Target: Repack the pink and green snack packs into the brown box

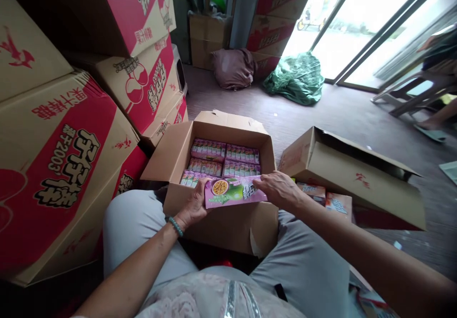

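Between my two hands is a flat purple candy box (233, 193) with a passion fruit picture and a green patch on its face. My left hand (194, 204), with a bead bracelet at the wrist, grips its left end. Closed on the right end is my right hand (280, 188). The box is held just over the near edge of an open cardboard carton (228, 223) between my knees. Inside that carton, rows of similar purple boxes (241, 154) are packed side by side. The front part of the rows is hidden behind the held box.
Stacked red-and-tan cartons (71, 165) rise at my left. On the right lies another open carton (360, 175), with orange-red boxes (338, 204) beside it. A brown sack (233, 68) and a green sack (296, 77) rest farther back. A seated person's leg (441, 113) shows at far right.
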A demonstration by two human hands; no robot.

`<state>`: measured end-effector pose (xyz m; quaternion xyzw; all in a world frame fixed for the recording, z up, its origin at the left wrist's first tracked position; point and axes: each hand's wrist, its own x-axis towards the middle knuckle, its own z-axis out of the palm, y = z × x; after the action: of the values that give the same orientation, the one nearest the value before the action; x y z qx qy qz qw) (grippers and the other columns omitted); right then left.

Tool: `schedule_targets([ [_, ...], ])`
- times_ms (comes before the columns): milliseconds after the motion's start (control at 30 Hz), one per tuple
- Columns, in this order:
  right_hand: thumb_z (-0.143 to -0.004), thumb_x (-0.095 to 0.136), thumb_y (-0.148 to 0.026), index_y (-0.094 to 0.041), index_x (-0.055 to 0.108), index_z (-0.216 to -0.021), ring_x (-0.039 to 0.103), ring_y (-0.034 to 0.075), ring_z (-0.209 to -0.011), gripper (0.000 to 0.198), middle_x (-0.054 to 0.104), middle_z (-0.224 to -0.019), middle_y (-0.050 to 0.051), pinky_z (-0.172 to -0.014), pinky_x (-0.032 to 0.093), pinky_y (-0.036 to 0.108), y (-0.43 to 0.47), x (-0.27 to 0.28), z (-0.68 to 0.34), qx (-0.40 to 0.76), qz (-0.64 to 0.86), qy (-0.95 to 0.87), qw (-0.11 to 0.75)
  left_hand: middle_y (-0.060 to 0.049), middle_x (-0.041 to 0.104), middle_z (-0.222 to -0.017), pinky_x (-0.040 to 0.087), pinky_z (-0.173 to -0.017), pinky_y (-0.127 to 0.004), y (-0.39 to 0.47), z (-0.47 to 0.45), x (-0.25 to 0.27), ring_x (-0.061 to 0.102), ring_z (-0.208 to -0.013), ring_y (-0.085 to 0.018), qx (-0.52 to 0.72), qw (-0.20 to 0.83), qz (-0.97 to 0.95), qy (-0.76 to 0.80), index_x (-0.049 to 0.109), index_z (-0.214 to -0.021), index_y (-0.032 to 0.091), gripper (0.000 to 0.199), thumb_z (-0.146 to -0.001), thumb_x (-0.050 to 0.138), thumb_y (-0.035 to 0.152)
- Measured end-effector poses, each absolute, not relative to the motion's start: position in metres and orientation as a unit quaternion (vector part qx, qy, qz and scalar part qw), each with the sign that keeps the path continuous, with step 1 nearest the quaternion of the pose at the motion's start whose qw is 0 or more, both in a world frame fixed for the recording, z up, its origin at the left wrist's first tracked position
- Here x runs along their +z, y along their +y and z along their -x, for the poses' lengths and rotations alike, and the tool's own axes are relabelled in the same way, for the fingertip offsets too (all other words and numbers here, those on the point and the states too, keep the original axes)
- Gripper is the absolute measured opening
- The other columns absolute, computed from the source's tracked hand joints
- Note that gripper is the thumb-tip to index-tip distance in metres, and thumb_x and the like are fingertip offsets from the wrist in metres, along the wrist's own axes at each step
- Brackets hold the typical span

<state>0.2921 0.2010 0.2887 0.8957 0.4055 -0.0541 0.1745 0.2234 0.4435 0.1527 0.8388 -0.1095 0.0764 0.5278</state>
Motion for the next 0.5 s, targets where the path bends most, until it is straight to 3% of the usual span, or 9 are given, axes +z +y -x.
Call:
schedule_targets([
  [100,-0.088,0.042,-0.007,-0.019,0.064,-0.098,0.059,0.015,-0.074,0.027,0.066,-0.082,0.007,-0.070,0.033,0.029,0.157,0.296,-0.296,-0.019,-0.911,0.373,0.174,-0.010,0.050,-0.122,0.043,-0.100,-0.033,0.443,-0.224,0.153,0.052,-0.114,-0.022,0.063,0.527,-0.843,-0.089,0.031,-0.128,0.022,0.071,-0.068,0.068,0.019],
  [200,-0.086,0.042,-0.006,-0.018,0.065,-0.086,0.058,0.013,-0.069,0.026,0.065,-0.076,0.006,-0.067,0.033,0.028,0.117,0.310,-0.295,-0.013,-0.937,0.292,0.190,-0.011,0.050,-0.123,0.043,-0.102,-0.034,0.444,-0.226,0.152,0.053,-0.113,-0.023,0.045,0.527,-0.847,-0.058,0.030,-0.128,0.021,0.074,-0.066,0.070,0.022],
  [267,-0.090,0.040,-0.013,-0.017,0.064,-0.086,0.059,0.013,-0.068,0.025,0.066,-0.077,0.006,-0.063,0.032,0.027,0.107,0.317,-0.288,0.011,-0.955,0.242,0.174,-0.012,0.048,-0.126,0.041,-0.104,-0.036,0.445,-0.227,0.150,0.052,-0.116,-0.024,0.039,0.527,-0.848,-0.047,0.030,-0.129,0.021,0.076,-0.064,0.069,0.024],
  [333,-0.093,0.042,-0.027,-0.018,0.061,-0.104,0.062,0.014,-0.075,0.023,0.067,-0.085,0.006,-0.062,0.033,0.025,0.117,0.314,-0.278,0.050,-0.964,0.232,0.118,-0.012,0.047,-0.128,0.039,-0.107,-0.039,0.446,-0.227,0.147,0.050,-0.119,-0.026,0.041,0.525,-0.849,-0.050,0.030,-0.130,0.023,0.077,-0.064,0.069,0.026],
  [367,-0.092,0.047,-0.034,-0.018,0.056,-0.115,0.064,0.016,-0.081,0.030,0.068,-0.089,0.006,-0.064,0.036,0.024,0.129,0.309,-0.273,0.069,-0.965,0.237,0.085,-0.012,0.047,-0.128,0.039,-0.108,-0.041,0.446,-0.226,0.146,0.049,-0.120,-0.027,0.042,0.521,-0.851,-0.053,0.030,-0.131,0.025,0.077,-0.065,0.069,0.027],
  [433,-0.074,0.067,-0.049,-0.015,0.039,-0.135,0.066,0.020,-0.085,0.075,0.069,-0.094,0.007,-0.066,0.042,0.024,0.160,0.291,-0.271,0.009,-0.952,0.305,0.027,-0.012,0.047,-0.128,0.040,-0.106,-0.046,0.446,-0.227,0.144,0.050,-0.119,-0.029,0.048,0.505,-0.859,-0.064,0.030,-0.131,0.026,0.079,-0.065,0.071,0.034],
  [467,-0.067,0.071,-0.050,-0.013,0.035,-0.136,0.066,0.022,-0.082,0.086,0.069,-0.090,0.008,-0.067,0.044,0.026,0.176,0.280,-0.274,-0.019,-0.946,0.323,0.028,-0.012,0.047,-0.128,0.042,-0.104,-0.048,0.446,-0.228,0.143,0.052,-0.116,-0.030,0.051,0.496,-0.864,-0.070,0.030,-0.132,0.025,0.081,-0.065,0.072,0.038],
  [500,-0.066,0.071,-0.047,-0.011,0.037,-0.133,0.066,0.024,-0.080,0.084,0.069,-0.088,0.009,-0.069,0.045,0.029,0.188,0.271,-0.279,-0.030,-0.943,0.330,0.038,-0.012,0.047,-0.129,0.044,-0.102,-0.049,0.446,-0.230,0.141,0.054,-0.114,-0.030,0.056,0.492,-0.865,-0.079,0.030,-0.134,0.026,0.083,-0.065,0.073,0.041],
])
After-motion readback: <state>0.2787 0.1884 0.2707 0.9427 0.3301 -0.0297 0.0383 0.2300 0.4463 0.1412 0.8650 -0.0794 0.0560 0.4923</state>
